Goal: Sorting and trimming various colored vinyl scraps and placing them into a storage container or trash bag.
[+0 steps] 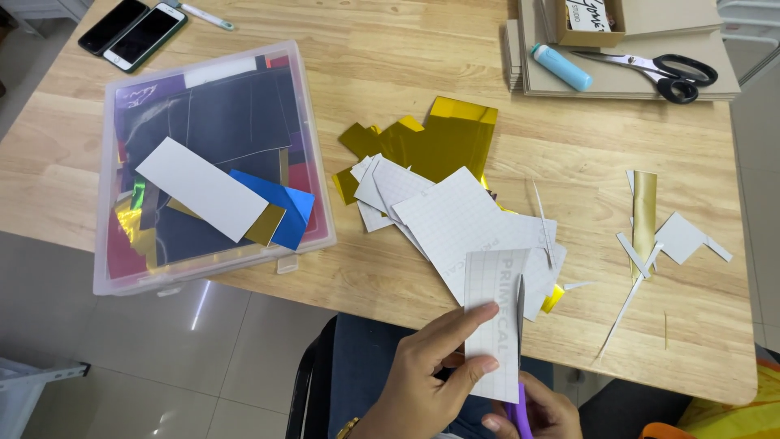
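My left hand (431,370) pinches a white gridded sheet (496,321) by its left edge, holding it upright over my lap at the table's near edge. My right hand (540,415) grips purple-handled scissors (519,382), whose blade runs up along the sheet's right side. Just beyond lies a pile of white gridded sheets (455,215) on top of gold foil pieces (439,138).
A clear plastic box (207,167) of coloured foil and paper sheets sits at the left. Paper and gold offcuts (658,236) lie at the right. Black-handled scissors (666,71), a blue glue stick (561,67) and cardboard sit at the back right; two phones (134,28) at the back left.
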